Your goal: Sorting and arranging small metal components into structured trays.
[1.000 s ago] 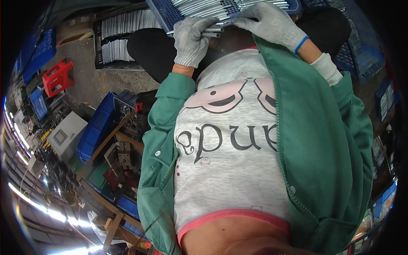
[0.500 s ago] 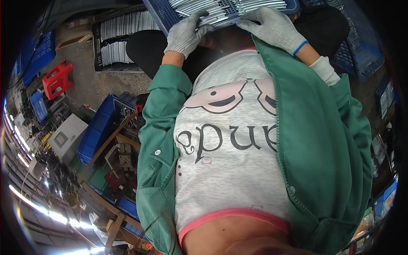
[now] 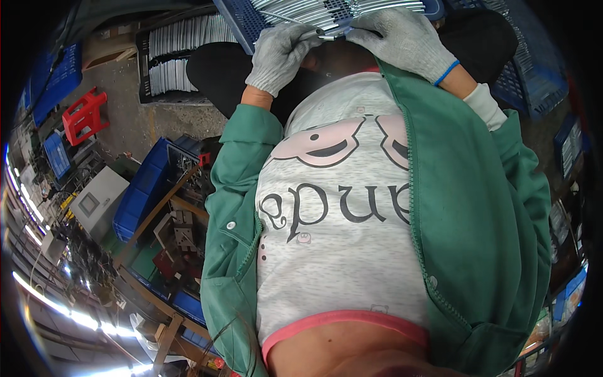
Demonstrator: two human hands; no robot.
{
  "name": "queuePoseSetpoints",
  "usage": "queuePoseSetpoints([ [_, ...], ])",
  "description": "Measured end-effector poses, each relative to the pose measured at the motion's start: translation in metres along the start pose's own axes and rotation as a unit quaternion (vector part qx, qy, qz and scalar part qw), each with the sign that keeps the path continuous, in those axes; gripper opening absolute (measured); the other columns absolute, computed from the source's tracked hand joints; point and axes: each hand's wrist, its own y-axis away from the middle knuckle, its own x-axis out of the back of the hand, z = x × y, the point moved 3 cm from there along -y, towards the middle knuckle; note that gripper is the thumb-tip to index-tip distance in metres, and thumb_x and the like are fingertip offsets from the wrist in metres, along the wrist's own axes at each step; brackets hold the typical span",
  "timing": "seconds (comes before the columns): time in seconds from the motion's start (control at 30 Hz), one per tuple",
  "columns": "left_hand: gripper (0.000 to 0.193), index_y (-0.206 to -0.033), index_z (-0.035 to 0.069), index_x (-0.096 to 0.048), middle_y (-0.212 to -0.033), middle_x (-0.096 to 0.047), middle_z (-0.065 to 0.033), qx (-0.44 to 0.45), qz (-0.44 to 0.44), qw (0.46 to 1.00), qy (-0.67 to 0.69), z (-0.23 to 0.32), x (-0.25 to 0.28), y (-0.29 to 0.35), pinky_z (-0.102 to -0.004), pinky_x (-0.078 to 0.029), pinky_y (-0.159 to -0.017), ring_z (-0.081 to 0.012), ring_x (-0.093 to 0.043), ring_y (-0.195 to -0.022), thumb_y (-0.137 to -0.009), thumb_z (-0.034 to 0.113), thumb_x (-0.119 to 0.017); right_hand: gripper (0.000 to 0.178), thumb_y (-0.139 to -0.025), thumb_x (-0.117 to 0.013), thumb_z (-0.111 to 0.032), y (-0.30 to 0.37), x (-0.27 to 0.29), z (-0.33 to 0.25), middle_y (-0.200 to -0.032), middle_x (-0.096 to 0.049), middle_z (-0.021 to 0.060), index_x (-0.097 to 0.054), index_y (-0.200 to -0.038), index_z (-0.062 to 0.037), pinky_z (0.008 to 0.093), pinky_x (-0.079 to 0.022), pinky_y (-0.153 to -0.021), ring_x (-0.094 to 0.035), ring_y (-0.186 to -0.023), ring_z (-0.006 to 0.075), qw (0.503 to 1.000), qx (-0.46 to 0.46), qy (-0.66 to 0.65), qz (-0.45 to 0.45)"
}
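My gloved left hand (image 3: pixel 281 58) is closed around a thin silver metal tube (image 3: pixel 286 19), which slants out over the tray with its dark open end near my fingertips. Beside that end, a short bright metal piece (image 3: pixel 326 38) shows between my two hands. My gloved right hand (image 3: pixel 399 43) has its thumb and fingers pressed together at the tray's near edge; what they pinch is mostly hidden. Both hands are at the blue plastic tray (image 3: pixel 235 24), where many similar silver tubes (image 3: pixel 383 6) lie in rows.
Left of my knee stands a black crate (image 3: pixel 143 72) filled with metal tubes (image 3: pixel 188 41). A red plastic stool (image 3: pixel 85 117) is farther left. Blue crates (image 3: pixel 534 85) stand to the right. A blue bin (image 3: pixel 141 191) and a wooden-framed bench (image 3: pixel 154 295) are at the lower left.
My left hand has shifted slightly right and down, and a tube now shows raised in its fingers. The right hand has barely moved; its fingers have drawn closer to the left.
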Motion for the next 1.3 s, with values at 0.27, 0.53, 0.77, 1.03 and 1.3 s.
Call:
queuePoseSetpoints([
  [0.27,0.026,-0.098,0.018,-0.077,-0.080,-0.070,0.0003,-0.021,0.055,0.994,-0.091,0.013,0.000,0.005,-0.0337,-0.044,-0.082,-0.0204,-0.063,-0.074,-0.073,0.010,-0.072,0.031,-0.090,-0.066,-0.042,-0.001,-0.011,-0.001,-0.087,-0.076,0.0027,-0.077,-0.107,-0.0175,0.0340,-0.056,-0.066,-0.069,-0.068,0.0232,0.999,0.024,0.028,-0.039],
  [0.53,0.027,-0.096,0.019,-0.077,-0.078,-0.069,0.0023,-0.030,0.080,0.989,-0.118,0.020,-0.003,0.007,-0.0329,-0.043,-0.082,-0.0195,-0.063,-0.074,-0.071,0.009,-0.072,0.030,-0.091,-0.065,-0.039,-0.005,-0.002,-0.001,-0.091,-0.076,0.0034,-0.078,-0.108,-0.0169,0.0325,-0.056,-0.073,-0.070,-0.075,0.0233,0.997,-0.015,-0.034,-0.067],
  [0.77,0.026,-0.095,0.019,-0.078,-0.077,-0.070,0.0030,-0.044,0.088,0.990,-0.098,0.018,-0.005,0.005,-0.0323,-0.043,-0.081,-0.0193,-0.062,-0.073,-0.072,0.010,-0.072,0.035,-0.089,-0.060,-0.039,-0.025,-0.028,0.027,-0.087,-0.073,0.0164,-0.075,-0.090,-0.0077,0.0430,-0.052,-0.068,-0.067,-0.076,0.0388,0.986,0.043,-0.155,-0.050],
  [1.03,0.024,-0.095,0.019,-0.078,-0.080,-0.071,0.0024,-0.023,0.096,0.991,-0.092,0.014,-0.006,0.009,-0.0327,-0.045,-0.082,-0.0202,-0.063,-0.074,-0.074,0.010,-0.072,0.032,-0.091,-0.069,-0.037,-0.007,-0.019,0.009,-0.109,-0.075,0.0094,-0.076,-0.110,-0.0112,0.0319,-0.057,-0.082,-0.073,-0.092,0.0223,0.990,-0.025,-0.120,-0.075],
  [1.3,0.023,-0.099,0.017,-0.077,-0.083,-0.072,-0.0014,0.018,0.048,0.986,-0.161,-0.014,-0.006,0.004,-0.0356,-0.048,-0.080,-0.0235,-0.066,-0.078,-0.078,0.015,-0.071,0.037,-0.091,-0.070,-0.037,-0.009,-0.020,0.016,-0.113,-0.074,0.0105,-0.074,-0.113,-0.0085,0.0314,-0.057,-0.088,-0.072,-0.102,0.0240,0.986,-0.074,-0.147,-0.019],
])
